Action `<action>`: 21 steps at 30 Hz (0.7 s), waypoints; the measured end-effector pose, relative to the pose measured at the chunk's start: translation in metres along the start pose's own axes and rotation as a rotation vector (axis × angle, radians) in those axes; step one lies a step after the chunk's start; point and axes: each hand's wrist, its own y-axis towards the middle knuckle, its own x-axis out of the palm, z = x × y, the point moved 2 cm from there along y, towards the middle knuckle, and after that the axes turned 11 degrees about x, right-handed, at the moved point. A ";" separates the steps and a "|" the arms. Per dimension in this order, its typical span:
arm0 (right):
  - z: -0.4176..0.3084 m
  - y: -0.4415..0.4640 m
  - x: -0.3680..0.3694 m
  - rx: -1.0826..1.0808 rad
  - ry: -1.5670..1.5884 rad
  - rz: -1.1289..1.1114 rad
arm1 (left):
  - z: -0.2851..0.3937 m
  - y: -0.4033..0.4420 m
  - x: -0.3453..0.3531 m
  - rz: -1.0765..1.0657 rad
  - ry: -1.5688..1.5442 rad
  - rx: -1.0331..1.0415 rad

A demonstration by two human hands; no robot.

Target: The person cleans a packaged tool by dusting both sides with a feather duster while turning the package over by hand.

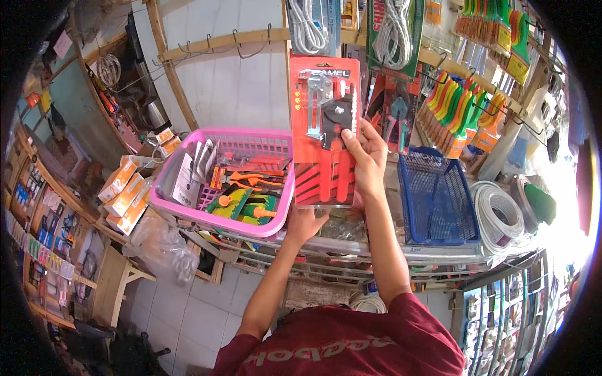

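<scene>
My right hand [370, 153] is closed on the right edge of a red carded hand tool [329, 169], its thumb across the front. The pack reads "CAMEL" and shows two long red handles, a black head and a silvery metal part. Below the pack, my left hand [304, 224] is beside the right end of a pink basket [251, 229], thumb spread apart and the other fingers partly hidden. Inside the basket lie orange-handled tools [254, 180], green-carded orange hose fittings [257, 212] and white-and-grey packets [188, 178].
A blue basket [442, 240] stands on the counter to the right, with coiled white cable [498, 210] beyond it. Paintbrushes [454, 106] and packaged cords [395, 31] hang on hooks above. Small orange-and-white boxes [125, 200] and a clear plastic bag [166, 247] are at left.
</scene>
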 end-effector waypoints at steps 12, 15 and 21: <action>0.013 0.024 -0.004 0.002 0.019 -0.066 | -0.001 0.004 0.004 -0.021 0.143 -0.170; 0.017 0.024 -0.006 0.000 0.027 -0.036 | -0.001 0.005 0.004 -0.004 0.139 -0.174; 0.005 0.018 -0.004 0.116 0.009 -0.024 | 0.000 0.006 0.014 -0.017 0.191 -0.176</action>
